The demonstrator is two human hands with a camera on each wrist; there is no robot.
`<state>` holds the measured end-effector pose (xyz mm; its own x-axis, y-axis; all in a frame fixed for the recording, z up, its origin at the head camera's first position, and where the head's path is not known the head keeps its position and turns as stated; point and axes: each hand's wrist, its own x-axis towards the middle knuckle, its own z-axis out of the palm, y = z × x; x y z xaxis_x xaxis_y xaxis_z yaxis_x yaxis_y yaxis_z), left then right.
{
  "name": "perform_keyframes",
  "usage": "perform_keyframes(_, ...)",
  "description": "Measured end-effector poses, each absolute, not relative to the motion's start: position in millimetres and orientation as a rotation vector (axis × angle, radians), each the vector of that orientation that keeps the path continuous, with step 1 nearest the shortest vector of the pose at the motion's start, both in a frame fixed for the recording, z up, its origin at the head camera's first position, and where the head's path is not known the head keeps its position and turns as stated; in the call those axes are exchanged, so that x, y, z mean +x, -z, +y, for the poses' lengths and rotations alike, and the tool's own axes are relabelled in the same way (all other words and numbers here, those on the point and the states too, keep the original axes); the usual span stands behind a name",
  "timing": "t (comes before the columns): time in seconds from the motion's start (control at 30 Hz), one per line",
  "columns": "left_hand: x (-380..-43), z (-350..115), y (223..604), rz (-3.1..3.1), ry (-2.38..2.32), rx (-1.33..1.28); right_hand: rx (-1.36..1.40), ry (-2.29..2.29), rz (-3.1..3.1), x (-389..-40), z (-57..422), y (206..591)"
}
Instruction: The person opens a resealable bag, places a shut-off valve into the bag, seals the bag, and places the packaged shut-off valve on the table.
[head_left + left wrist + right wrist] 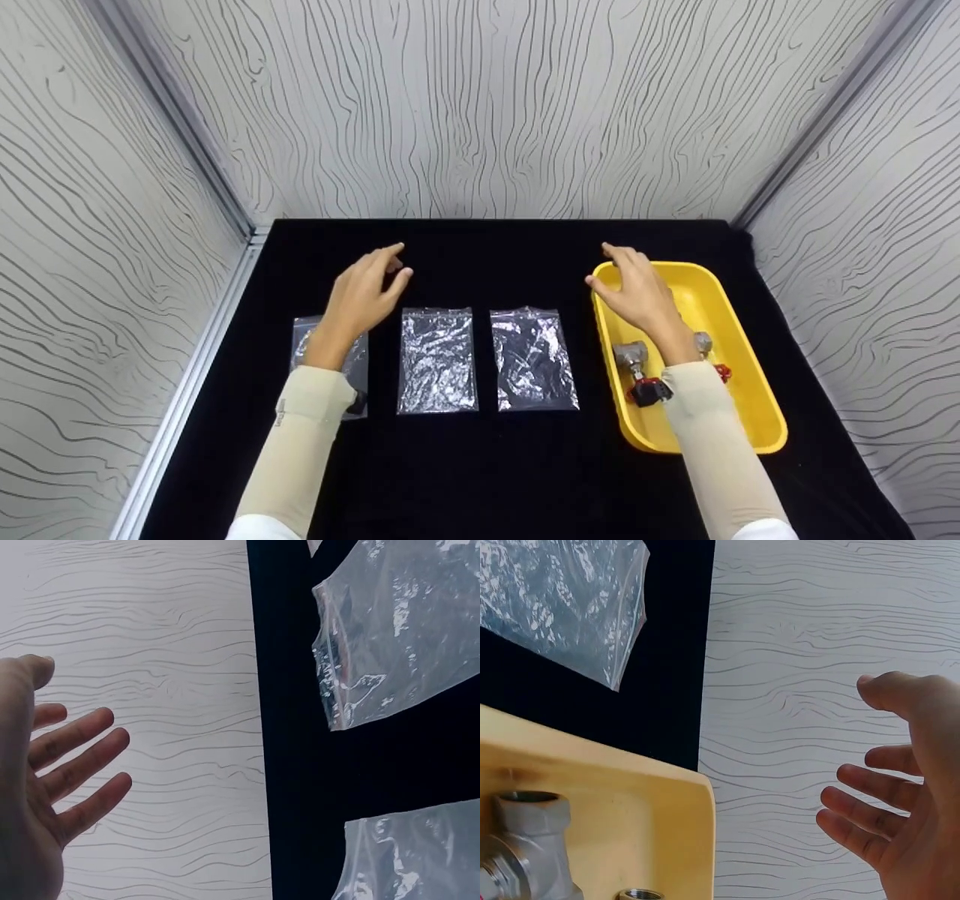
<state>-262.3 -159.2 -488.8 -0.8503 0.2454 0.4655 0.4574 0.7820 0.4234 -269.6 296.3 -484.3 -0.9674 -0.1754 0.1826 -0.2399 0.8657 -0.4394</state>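
My left hand [365, 294] hovers over the leftmost clear zip bag [358, 367], fingers loosely extended and nothing held. That bag is partly covered by the forearm, and a dark object shows at its lower right. Beside it lie a middle zip bag [438, 361] and a right zip bag [533, 360], both flat. My right hand [637, 291] is raised above the far left part of a yellow tray [761, 397], holding nothing. Inside the tray, a metal valve [632, 356] with a red and black handle lies at the left; a second metal fitting [703, 343] is partly hidden by the wrist.
Black cloth [480, 472] covers the table. Wood-grain panels [480, 112] stand behind and on both sides, with a metal rail [191, 382] along the left edge. The tray's raised rim stands to the right of the bags.
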Motion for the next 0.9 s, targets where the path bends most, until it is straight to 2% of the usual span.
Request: perform_keyframes(0.9, -244, -130, 525, -2.575, 0.894, -0.546, 0.301, -0.842, -2.885, -249, 276, 517)
